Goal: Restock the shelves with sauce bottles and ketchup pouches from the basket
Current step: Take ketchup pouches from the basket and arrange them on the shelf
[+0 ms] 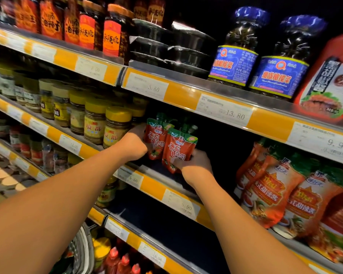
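Both arms are stretched into the middle shelf [162,176], where two red ketchup pouches with green tops are being stood up just right of the yellow-lidded jars [107,125]. The left hand [134,145] has its fingers curled round the lower edge of the rear pouch [155,138], and the right hand [193,162] grips the front pouch [179,148] low down, thumb pressed on its face and the other fingers hidden behind it. The two pouches touch, the front one overlapping the rear, and both lean a little; whether their bases sit flat on the shelf I cannot tell, since the hands cover them. The dark gap to the right runs as far as the orange chilli sauce pouches [275,186], so there looks to be room for more. To do this well, I'd say each pouch wants its gusset pressed square onto the shelf and its label turned forward before either hand lets go, because a soft pouch released on a slant is likely to slump. Sliding the rear one back to clear the front edge should keep the row tidy. Down at the bottom left the basket [83,248] shows beside red-capped bottles [125,262]
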Demonstrator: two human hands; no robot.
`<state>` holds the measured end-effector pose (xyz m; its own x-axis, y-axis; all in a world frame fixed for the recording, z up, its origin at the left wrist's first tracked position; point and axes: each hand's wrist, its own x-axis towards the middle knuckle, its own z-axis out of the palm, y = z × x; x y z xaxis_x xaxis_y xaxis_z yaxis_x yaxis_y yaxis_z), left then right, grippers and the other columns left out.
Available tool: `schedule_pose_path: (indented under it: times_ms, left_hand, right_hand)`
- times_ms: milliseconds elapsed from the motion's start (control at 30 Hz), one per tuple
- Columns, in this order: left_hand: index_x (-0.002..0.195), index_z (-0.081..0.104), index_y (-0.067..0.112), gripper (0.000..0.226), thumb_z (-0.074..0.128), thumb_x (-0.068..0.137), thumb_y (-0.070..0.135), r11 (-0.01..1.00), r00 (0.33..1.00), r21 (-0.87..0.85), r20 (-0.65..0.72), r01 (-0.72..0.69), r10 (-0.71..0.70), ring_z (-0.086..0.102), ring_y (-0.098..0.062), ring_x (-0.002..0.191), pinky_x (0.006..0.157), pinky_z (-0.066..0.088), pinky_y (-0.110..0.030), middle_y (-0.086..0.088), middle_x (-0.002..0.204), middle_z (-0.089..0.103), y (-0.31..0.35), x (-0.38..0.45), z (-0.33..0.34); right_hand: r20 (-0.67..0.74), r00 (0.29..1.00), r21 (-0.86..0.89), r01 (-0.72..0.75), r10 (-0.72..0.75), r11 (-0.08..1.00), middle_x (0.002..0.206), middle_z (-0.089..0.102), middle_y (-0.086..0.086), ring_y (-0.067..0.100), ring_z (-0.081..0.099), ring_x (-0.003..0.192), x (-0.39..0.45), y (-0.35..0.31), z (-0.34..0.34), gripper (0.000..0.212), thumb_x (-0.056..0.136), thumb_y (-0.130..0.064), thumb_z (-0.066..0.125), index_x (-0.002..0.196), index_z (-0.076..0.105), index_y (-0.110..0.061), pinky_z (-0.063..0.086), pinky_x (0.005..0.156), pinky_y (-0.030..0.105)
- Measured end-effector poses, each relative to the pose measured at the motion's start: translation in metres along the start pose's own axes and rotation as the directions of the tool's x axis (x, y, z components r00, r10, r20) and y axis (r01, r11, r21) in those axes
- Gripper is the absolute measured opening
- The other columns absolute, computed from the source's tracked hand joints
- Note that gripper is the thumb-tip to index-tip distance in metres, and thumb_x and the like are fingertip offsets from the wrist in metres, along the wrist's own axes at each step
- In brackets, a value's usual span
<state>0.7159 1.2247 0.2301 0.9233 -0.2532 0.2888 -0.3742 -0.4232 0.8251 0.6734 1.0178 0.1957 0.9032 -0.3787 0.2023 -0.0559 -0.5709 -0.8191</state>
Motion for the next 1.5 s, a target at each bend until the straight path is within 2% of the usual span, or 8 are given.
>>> schedule_pose_path:
  times_ms: [133, 367, 500, 700, 967, 1233, 1333, 1500]
  left_hand:
    - [0.148, 0.042, 0.012, 0.06, 0.072, 0.096, 0.015, 0.99, 1.0, 0.139, 0.016, 0.002, -0.004, 0.051, -0.032, 0.137, 0.115, 0.042, -0.046, -0.012, 0.148, 0.053, 0.004, 0.009, 0.001]
    - [0.146, 0.044, 0.014, 0.049, 0.064, 0.101, 0.022, 0.966, 1.0, 0.257, 0.019, -0.005, 0.0, 0.053, -0.033, 0.133, 0.107, 0.043, -0.038, -0.014, 0.146, 0.055, 0.0, 0.02, 0.006]
    - [0.146, 0.044, 0.02, 0.05, 0.06, 0.099, 0.011, 0.98, 0.998, 0.192, 0.008, 0.053, -0.056, 0.055, -0.032, 0.128, 0.107, 0.048, -0.045, -0.011, 0.142, 0.058, -0.006, 0.023, 0.008]
    - [0.143, 0.047, 0.023, 0.045, 0.058, 0.1, 0.013, 0.981, 0.998, 0.181, 0.001, 0.065, -0.066, 0.056, -0.027, 0.119, 0.09, 0.044, -0.035, -0.009, 0.138, 0.059, -0.012, 0.023, 0.01]
    - [0.141, 0.05, 0.016, 0.043, 0.061, 0.099, 0.013, 0.983, 0.997, 0.17, -0.011, 0.073, -0.072, 0.058, -0.03, 0.121, 0.096, 0.049, -0.036, -0.011, 0.136, 0.06, -0.003, 0.016, 0.007]
    - [0.149, 0.043, 0.013, 0.061, 0.071, 0.095, 0.014, 0.993, 0.997, 0.09, -0.006, 0.079, -0.079, 0.055, -0.034, 0.126, 0.107, 0.048, -0.048, -0.015, 0.14, 0.057, 0.006, -0.003, -0.005]
    - [0.135, 0.046, 0.012, 0.046, 0.069, 0.097, 0.023, 0.988, 0.993, 0.093, -0.012, 0.12, -0.12, 0.056, -0.03, 0.114, 0.1, 0.05, -0.047, -0.014, 0.128, 0.059, 0.0, -0.02, -0.012]
    - [0.151, 0.041, 0.032, 0.059, 0.066, 0.098, 0.042, 0.998, 0.996, 0.001, -0.068, -0.063, 0.063, 0.042, -0.01, 0.142, 0.108, 0.041, -0.035, 0.01, 0.154, 0.046, -0.002, -0.078, -0.027]
  right_hand:
    - [-0.013, 0.999, -0.019, 0.031, -0.031, 0.999, 0.057, 0.05, -0.036, -0.015, 0.051, 0.063, 0.008, -0.001, 0.005, 0.031, 0.073, -0.041, 0.091, 0.072, 0.06, -0.041, 0.047, 0.073, 0.023]
    - [0.014, 0.998, -0.013, 0.068, -0.068, 0.998, 0.077, 0.058, -0.027, 0.0, 0.06, 0.075, 0.016, -0.004, 0.008, 0.035, 0.078, -0.038, 0.088, 0.108, 0.073, -0.028, 0.048, 0.082, 0.026]
    - [0.003, 0.997, -0.015, 0.074, -0.074, 0.997, 0.088, 0.068, -0.017, 0.01, 0.07, 0.087, 0.017, -0.003, 0.01, 0.029, 0.078, -0.038, 0.088, 0.102, 0.074, -0.028, 0.054, 0.086, 0.031]
    - [-0.01, 0.998, 0.007, 0.062, -0.062, 0.998, 0.076, 0.063, -0.026, 0.001, 0.065, 0.075, 0.016, -0.002, 0.011, 0.025, 0.078, -0.042, 0.086, 0.074, 0.063, -0.036, 0.05, 0.071, 0.024]
    - [0.019, 0.999, 0.034, 0.039, -0.04, 0.999, 0.068, 0.064, -0.031, -0.004, 0.064, 0.073, 0.007, -0.005, 0.006, 0.025, 0.073, -0.05, 0.087, 0.071, 0.065, -0.037, 0.045, 0.062, 0.018]
    - [0.065, 0.998, 0.078, -0.022, 0.017, 0.997, 0.062, 0.063, -0.035, -0.003, 0.065, 0.073, -0.002, -0.008, -0.006, 0.043, 0.05, -0.069, 0.086, 0.072, 0.064, -0.039, 0.044, 0.058, 0.02]
    - [0.116, 0.993, 0.061, -0.035, 0.027, 0.998, 0.078, 0.066, -0.026, 0.003, 0.066, 0.08, -0.01, -0.013, -0.018, 0.044, 0.057, -0.059, 0.091, 0.081, 0.062, -0.036, 0.046, 0.06, 0.022]
    - [0.113, 0.994, 0.059, -0.009, 0.002, 0.998, 0.109, 0.071, -0.006, 0.015, 0.067, 0.1, -0.045, -0.028, -0.046, 0.047, 0.078, -0.037, 0.089, 0.115, 0.061, -0.027, 0.053, 0.08, 0.032]
